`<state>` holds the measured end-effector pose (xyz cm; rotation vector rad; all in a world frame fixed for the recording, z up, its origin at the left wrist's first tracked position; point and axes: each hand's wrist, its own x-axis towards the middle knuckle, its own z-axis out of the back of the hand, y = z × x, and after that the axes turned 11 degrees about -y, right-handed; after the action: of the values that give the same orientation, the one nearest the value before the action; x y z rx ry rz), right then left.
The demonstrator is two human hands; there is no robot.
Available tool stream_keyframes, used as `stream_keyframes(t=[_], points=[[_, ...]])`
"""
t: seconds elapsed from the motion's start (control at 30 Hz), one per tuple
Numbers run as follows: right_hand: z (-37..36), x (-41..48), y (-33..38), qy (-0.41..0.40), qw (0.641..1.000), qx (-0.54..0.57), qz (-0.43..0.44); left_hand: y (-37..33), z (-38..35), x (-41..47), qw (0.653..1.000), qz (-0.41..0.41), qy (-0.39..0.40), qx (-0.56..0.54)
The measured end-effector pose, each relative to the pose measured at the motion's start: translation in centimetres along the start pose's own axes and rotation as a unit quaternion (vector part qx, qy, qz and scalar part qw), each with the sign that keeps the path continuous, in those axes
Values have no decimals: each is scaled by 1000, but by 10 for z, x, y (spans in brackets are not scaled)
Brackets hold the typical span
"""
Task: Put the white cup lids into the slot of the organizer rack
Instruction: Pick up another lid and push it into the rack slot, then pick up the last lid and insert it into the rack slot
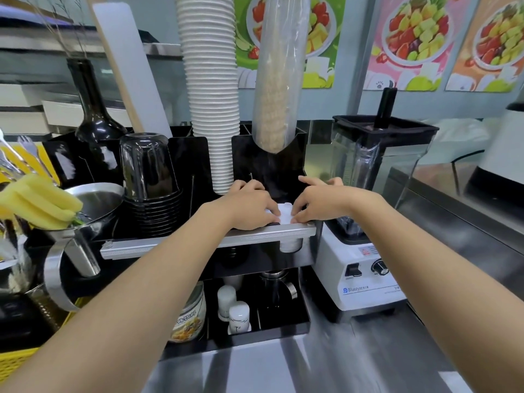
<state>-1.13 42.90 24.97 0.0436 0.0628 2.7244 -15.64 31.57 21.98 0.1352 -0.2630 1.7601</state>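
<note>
A stack of white cup lids [285, 213] sits in the right-hand slot on top of the black organizer rack [198, 157], just behind its metal front rail [170, 244]. My left hand [249, 207] rests on the left side of the lids and my right hand [320, 201] on the right side, fingers curled over them. Only a small patch of white shows between my fingertips. The underside of the stack [289, 245] hangs below the rail.
A tall stack of white paper cups [211, 89] and a bagged sleeve of cups [276, 80] rise behind my hands. Black cups [149, 177] stand to the left, a steel funnel [93, 211] further left, a blender [371, 208] at right. Small bottles [235, 310] occupy the lower shelf.
</note>
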Motion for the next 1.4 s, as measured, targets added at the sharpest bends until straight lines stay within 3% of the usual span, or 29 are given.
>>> stream_keyframes(t=[0.17,0.3,0.43,0.53,0.67,0.83,1.0,1.13,1.4], points=[[4,-4,8,10,999,-53,0,-12,8,-16,998,-15,-52,30],[13,-26,24,-138,990,4,5,-12,17,-48,986,-13,-164,26],[5,-55,54,-303,943,133,44,-10,22,-108,959,-2,-283,-5],[-20,-77,83,-349,914,188,81,-1,15,-163,949,45,-309,-35],[-63,-94,123,-308,918,222,118,14,-7,-237,946,117,-301,-35],[-132,-103,177,-193,942,224,160,20,-43,-313,944,200,-259,-36],[-204,-116,228,-13,962,203,183,20,-93,-370,945,294,-135,-52],[-240,-125,250,47,964,186,185,18,-123,-402,926,358,-60,-107],[-254,-133,260,84,965,186,164,9,-152,-418,933,336,-30,-123]])
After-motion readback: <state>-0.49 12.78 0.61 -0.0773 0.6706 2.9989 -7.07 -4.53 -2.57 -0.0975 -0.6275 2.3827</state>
